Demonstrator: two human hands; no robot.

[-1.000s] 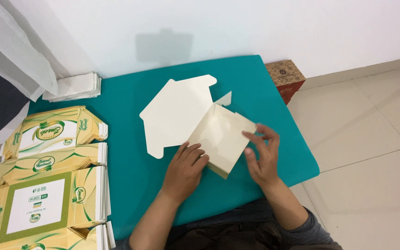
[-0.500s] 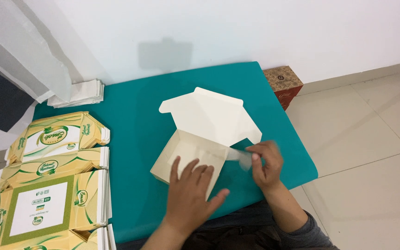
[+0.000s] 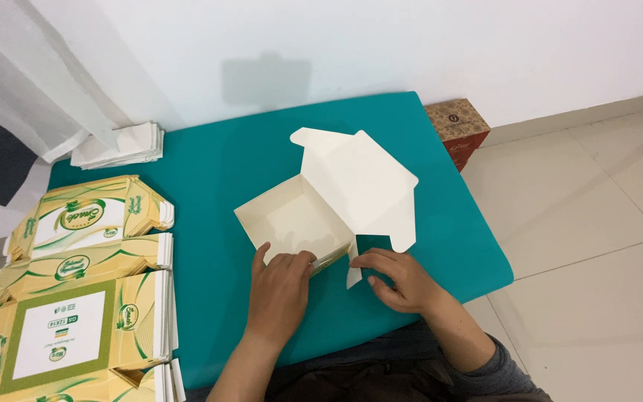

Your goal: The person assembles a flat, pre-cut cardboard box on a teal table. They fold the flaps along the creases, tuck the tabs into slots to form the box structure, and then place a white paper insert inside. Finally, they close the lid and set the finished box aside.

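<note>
Your left hand presses flat on near wall of cream carton; right hand pinches corner flap. Tray half-formed, lid open, 2 sides unlocked.

Only 1 view is given, from a camera on the person's head. It looks steeply down and forward over a teal table, near enough that both forearms enter from the bottom edge. The white wall runs across the top, tiled floor fills the right side, and the table's left end lies toward the left.
</note>
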